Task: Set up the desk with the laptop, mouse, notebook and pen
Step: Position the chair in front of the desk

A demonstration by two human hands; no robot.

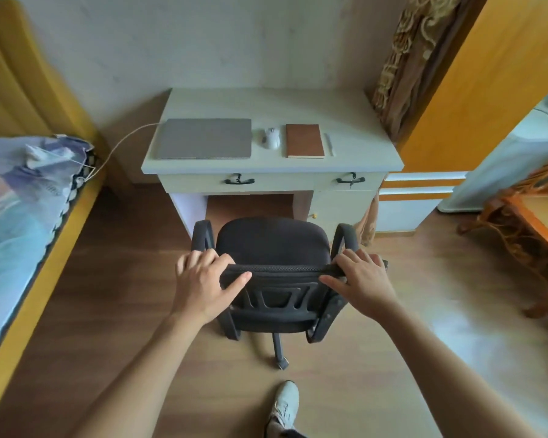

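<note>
A closed grey laptop [204, 138] lies on the left of the white desk [266, 102], with a cable running off its left side. To its right sit a white mouse [271, 138], a brown notebook [304, 141] and a pale pen [329, 144], all in a row. A black office chair [272, 245] stands in front of the desk, its back toward me. My left hand [203, 279] grips the left end of the backrest top. My right hand [359, 279] grips the right end.
A bed [23, 197] with a blue cover and yellow frame runs along the left. An orange wardrobe [487, 90] and patterned curtain [402, 64] stand right of the desk. An orange wooden table [532, 235] is at far right. My shoe [285, 403] is on the wood floor.
</note>
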